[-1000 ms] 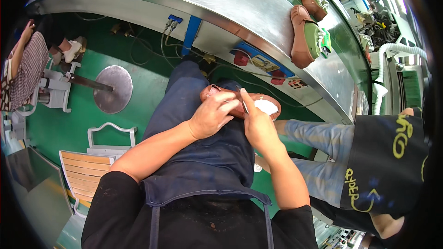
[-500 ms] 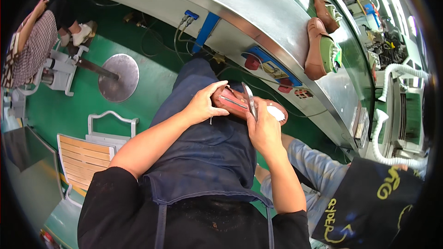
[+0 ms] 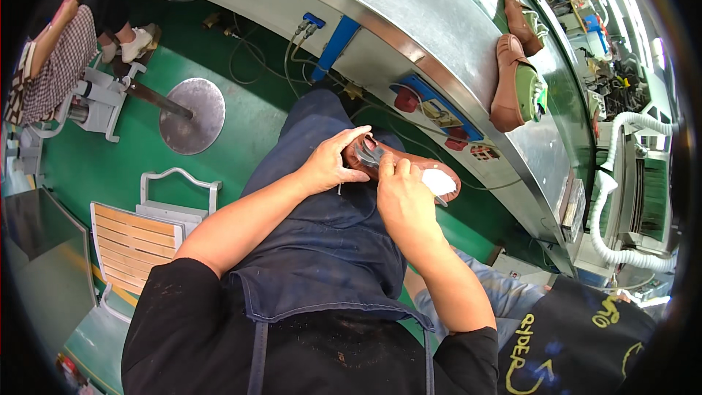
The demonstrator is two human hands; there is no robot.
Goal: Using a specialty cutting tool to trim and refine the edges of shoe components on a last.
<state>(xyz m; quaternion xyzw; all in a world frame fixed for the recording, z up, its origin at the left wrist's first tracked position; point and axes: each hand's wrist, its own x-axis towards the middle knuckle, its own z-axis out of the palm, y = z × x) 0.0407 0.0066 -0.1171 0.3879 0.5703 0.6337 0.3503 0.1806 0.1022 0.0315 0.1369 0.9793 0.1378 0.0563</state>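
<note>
A brown leather shoe (image 3: 408,159) lies across my apron-covered lap, with a white patch (image 3: 437,181) at its right end. My left hand (image 3: 327,166) grips the left end of the shoe, thumb and fingers spread around it. My right hand (image 3: 404,196) is closed around grey metal pincers (image 3: 368,153), whose head is against the shoe beside my left fingers. A handle end shows below the white patch. Whether the jaws bite on the leather is too small to tell.
A metal workbench (image 3: 417,11) runs across in front, bearing two brown shoes (image 3: 507,82) with green inside. A blue socket panel (image 3: 436,107) sits beneath its edge. A slatted chair (image 3: 137,245) stands left; a person in a dark top (image 3: 578,336) is close on the right.
The pincers have turned and moved left, so their head is at the shoe's left end. My right hand has shifted slightly left with them. The left hand stays on the shoe.
</note>
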